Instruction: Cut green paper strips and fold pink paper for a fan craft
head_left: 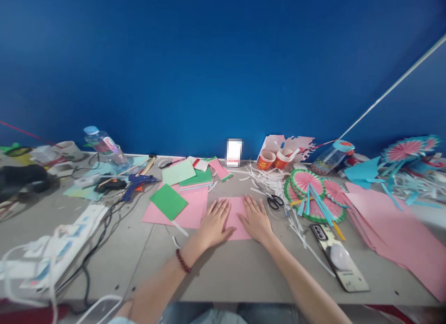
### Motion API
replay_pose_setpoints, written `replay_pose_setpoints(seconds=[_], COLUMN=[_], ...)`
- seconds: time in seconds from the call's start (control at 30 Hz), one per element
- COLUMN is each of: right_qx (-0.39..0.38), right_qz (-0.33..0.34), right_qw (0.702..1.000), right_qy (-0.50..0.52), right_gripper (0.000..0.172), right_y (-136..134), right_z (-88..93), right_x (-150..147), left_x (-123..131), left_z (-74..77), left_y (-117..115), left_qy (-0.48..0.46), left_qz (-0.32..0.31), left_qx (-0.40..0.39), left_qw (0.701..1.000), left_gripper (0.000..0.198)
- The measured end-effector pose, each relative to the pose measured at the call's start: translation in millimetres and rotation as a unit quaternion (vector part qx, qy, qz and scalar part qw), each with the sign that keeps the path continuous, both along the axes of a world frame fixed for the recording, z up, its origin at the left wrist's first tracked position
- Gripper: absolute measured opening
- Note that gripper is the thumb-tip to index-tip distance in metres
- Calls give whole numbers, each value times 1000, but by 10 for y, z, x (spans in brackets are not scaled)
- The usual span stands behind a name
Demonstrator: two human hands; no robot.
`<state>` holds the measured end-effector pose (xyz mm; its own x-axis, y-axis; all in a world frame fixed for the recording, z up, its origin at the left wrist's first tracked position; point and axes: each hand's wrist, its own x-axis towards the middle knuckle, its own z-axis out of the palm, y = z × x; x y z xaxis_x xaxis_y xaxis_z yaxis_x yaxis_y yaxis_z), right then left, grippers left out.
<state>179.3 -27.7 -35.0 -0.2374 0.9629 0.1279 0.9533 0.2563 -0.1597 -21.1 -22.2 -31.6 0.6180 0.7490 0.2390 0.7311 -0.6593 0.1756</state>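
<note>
Pink sheet (pixel 234 211) seen on the table (pixel 244 277) between and partly under both hands; whether it is folded or single cannot be told

Left hand (pixel 213 221) laid palm down on the sheet's left side, fingers long and fairly close, thumb held out towards the middle; right hand (pixel 257 218) laid flat on the right side, fingers fanned, thumb turned inward; nothing is pinched by either, and how much weight is put on cannot be judged

Step in hand is read as smoothing the sheet flat; best done, it is thought, with pressure started at the middle strip between the thumbs and carried outward evenly, so that no ripple is trapped

One palm should be kept as an anchor while the other is slid; if both are dragged at once, the paper may be skewed or creased

Edges are best squared before anything is pressed hard

Larger pink sheet (pixel 195 208) is placed just left of the left hand, with a green sheet (pixel 169 201) laid over part of it; the two pinks could be caught together, so a clear margin is advised

Scissors (pixel 275 202) are noted just beyond the right hand, best left untouched while the palms are worked
</note>
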Motion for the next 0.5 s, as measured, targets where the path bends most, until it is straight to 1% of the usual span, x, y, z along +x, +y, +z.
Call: replay_pose_setpoints(seconds=[0.07, 0.1, 0.17, 0.23, 0.27, 0.3, 0.33, 0.4, 0.47, 0.5], right_qx=[-3, -5, -8, -12, -13, -15, -17, -19, -19, -18], right_qz=[1, 1, -1, -1, -1, -1, -1, -2, -2, -3], right_qw=[1000, 1000, 1000, 1000, 1000, 1000, 1000, 1000, 1000, 999], right_qy=[6, 8, 12, 15, 16, 17, 18, 21, 24, 27], right_gripper=[60, 60, 60, 60, 60, 60, 59, 58, 56, 55], right_y=[7, 9, 13, 18, 21, 24, 29, 39, 51, 56], right_z=[0, 2, 7, 12, 14, 15, 15, 10, -1, -7], right_x=[-1, -3, -7, -10, -10, -9, -7, -1, 6, 10], left_x=[-24, -52, -150, -301, -393, -490, -588, -768, -900, -943], left_z=[30, 50, 107, 187, 233, 279, 323, 392, 427, 434], left_y=[47, 81, 169, 285, 356, 436, 524, 716, 905, 987], left_qy=[-18, -29, -55, -81, -95, -111, -127, -147, -128, -109], left_qz=[10, 22, 70, 126, 174, 247, 303, 338, 365, 367], left_qx=[12, 20, 42, 45, 35, 25, 12, 2, 33, 45], left_qw=[1000, 999, 995, 988, 979, 962, 944, 930, 921, 923], left_gripper=[66, 57, 36, 36, 38, 41, 39, 26, 33, 38])
